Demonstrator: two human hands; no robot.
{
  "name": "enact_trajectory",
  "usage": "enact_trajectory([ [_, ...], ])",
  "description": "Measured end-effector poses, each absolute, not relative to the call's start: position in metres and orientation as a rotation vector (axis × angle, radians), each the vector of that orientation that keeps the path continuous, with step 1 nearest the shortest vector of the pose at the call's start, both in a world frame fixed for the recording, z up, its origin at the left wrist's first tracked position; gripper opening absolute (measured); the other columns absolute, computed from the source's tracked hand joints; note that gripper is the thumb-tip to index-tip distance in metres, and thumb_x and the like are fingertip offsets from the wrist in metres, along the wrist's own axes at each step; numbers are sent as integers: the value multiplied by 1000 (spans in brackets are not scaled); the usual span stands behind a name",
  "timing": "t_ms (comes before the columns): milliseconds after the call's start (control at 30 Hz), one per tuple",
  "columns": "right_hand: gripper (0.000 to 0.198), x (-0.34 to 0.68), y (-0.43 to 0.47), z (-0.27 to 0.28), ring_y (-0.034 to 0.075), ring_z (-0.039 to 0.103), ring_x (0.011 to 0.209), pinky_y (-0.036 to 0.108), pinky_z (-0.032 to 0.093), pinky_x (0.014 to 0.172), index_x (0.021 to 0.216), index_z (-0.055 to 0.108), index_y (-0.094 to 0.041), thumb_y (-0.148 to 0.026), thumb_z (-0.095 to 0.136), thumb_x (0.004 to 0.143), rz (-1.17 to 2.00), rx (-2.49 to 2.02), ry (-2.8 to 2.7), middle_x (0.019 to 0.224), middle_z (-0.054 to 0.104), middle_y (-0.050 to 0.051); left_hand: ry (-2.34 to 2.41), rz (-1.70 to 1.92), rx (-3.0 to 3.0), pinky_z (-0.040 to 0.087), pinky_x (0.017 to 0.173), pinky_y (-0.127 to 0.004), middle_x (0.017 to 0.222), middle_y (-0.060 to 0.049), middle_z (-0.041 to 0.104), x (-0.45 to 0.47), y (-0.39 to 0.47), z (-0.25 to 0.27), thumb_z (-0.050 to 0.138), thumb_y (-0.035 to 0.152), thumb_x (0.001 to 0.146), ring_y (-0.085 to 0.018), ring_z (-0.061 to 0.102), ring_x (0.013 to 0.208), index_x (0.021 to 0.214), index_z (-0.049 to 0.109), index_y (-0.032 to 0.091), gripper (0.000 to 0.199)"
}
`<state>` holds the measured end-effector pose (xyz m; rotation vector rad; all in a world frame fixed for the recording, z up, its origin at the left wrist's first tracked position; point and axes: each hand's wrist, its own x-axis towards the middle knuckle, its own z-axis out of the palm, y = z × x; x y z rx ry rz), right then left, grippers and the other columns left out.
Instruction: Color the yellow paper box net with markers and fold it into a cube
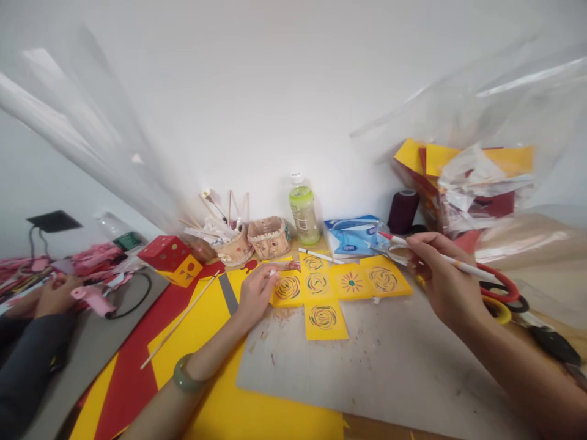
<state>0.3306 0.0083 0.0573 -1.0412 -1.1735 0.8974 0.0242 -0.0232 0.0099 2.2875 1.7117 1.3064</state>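
Note:
In my right hand (447, 275) is a slim white felt-tip pen (468, 267) with a red tip end, held up over the right side of the work. My left hand (257, 292) is closed in a pinch, and a small white piece shows at its fingertips; its kind is unclear. Beside those fingers lies a yellow cross-shaped paper cutout (328, 299), its squares drawn with coloured swirls and a sunburst. A second white pen (321, 256) rests across its top. Beneath is a stained grey board (367, 360).
Along the wall stand a green drink bottle (302, 211), small baskets (268, 237), a blue tissue pack (353, 235) and a dark thread spool (403, 211). Scissors (504, 287) lie right. At left are a dotted box (172, 260), a stick (181, 318), a pink glue gun (95, 299) and another person's hands (55, 293).

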Motion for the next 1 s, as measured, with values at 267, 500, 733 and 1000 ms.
enact_trajectory([
  [267, 37, 343, 14, 60, 10, 28, 44, 26, 20, 41, 52, 47, -20, -44, 58, 78, 861, -1128, -1223, 46, 31, -5, 1747, 1240, 2077, 48, 80, -28, 97, -6, 64, 19, -15, 7, 43, 31, 87, -17, 60, 93, 85, 61, 16, 23],
  [500, 38, 343, 20, 52, 11, 38, 50, 24, 28, 46, 55, 50, -19, -48, 55, 80, 835, -1202, -1352, 51, 42, -4, 1822, 1017, 2091, 43, 87, -34, 109, -7, 62, 16, -9, 2, 44, 29, 86, -20, 56, 100, 92, 65, 18, 24],
  [733, 40, 338, 16, 56, 10, 38, 51, 24, 29, 48, 52, 46, -19, -47, 56, 79, 837, -1233, -1396, 51, 42, -4, 1946, 816, 2158, 41, 84, -35, 93, -4, 64, 18, -7, 0, 51, 29, 82, -23, 54, 93, 88, 68, 23, 19],
  [1000, 36, 333, 12, 58, 10, 38, 51, 23, 31, 48, 54, 47, -19, -44, 58, 78, 946, -1218, -1420, 51, 42, -4, 1905, 659, 2244, 44, 73, -26, 82, -3, 64, -3, -4, 6, 49, 24, 82, -18, 58, 82, 79, 64, 17, 17],
])
